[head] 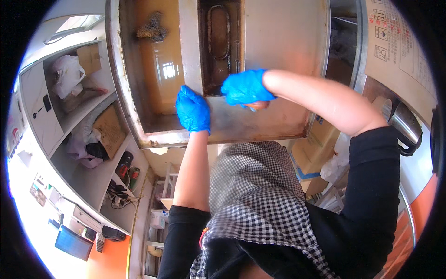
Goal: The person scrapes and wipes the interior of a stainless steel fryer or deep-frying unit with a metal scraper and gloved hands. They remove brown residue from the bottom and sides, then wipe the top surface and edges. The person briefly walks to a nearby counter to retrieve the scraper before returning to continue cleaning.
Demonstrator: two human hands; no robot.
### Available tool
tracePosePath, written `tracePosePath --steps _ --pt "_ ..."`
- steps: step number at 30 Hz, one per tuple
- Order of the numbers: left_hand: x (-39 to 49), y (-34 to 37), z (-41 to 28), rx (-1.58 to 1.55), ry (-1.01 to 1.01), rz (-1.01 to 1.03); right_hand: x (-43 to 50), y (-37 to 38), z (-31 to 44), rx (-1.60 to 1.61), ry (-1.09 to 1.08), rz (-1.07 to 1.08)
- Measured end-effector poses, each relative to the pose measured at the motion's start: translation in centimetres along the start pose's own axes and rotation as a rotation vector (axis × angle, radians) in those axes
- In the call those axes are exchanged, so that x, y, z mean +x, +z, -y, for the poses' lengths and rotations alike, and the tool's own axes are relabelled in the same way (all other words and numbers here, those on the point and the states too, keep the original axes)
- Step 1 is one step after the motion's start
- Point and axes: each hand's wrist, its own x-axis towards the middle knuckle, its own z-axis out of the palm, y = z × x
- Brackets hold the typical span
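Both my hands wear blue gloves over a soiled metal unit (223, 120) with a basin and a narrow slot. My left hand (192, 110) is curled at the metal divider beside the left basin; what its palm holds, if anything, is hidden. My right hand (247, 87) is closed around a brown rounded object (258, 105), whose end shows below the fingers. That hand is at the near end of the dark slot (218, 35), which has an oblong loop inside. Brownish liquid (163, 90) covers the left basin's floor, and a scouring pad of metal wool (153, 28) lies in it.
Left of the unit, open shelves (83, 115) hold plastic bags, cardboard and power tools. A large printed carton (400, 45) and a metal kettle (406, 125) stand at the right. Another cardboard box (312, 150) sits below the unit's right corner.
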Motion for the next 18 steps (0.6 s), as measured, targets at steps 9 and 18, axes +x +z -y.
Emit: tracePosePath --steps 9,18 --pt "0.2 0.2 0.5 -0.060 -0.046 -0.021 -2.7 1.4 -0.5 0.984 0.369 -0.096" --pt "0.1 -0.4 -0.4 -0.042 -0.081 -0.009 -1.3 10.1 0.5 1.341 0.162 -0.622"
